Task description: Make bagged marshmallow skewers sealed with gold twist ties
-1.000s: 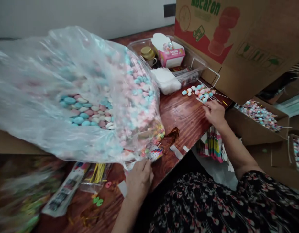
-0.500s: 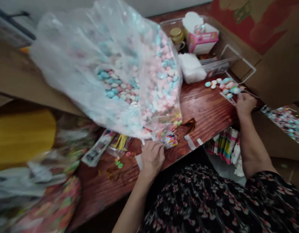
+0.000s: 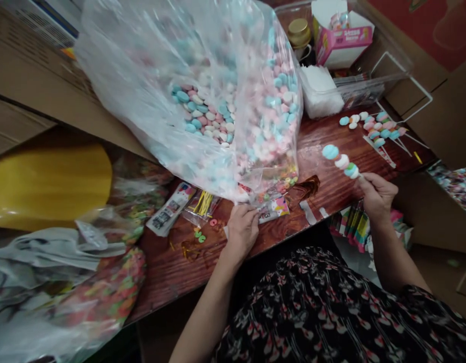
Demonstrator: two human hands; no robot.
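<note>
Pinching a candy stick at 1 o'clock, the right hand has its fingers closed on the stick's lower end, while the left hand lies against a plastic bag, its grip unclear. That bag, at 11 o'clock, bulges with pastel candies; a small batch of loaded sticks lies farther out on the counter.

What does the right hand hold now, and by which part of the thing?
The right hand holds a candy skewer by the bare end of its stick.
</note>
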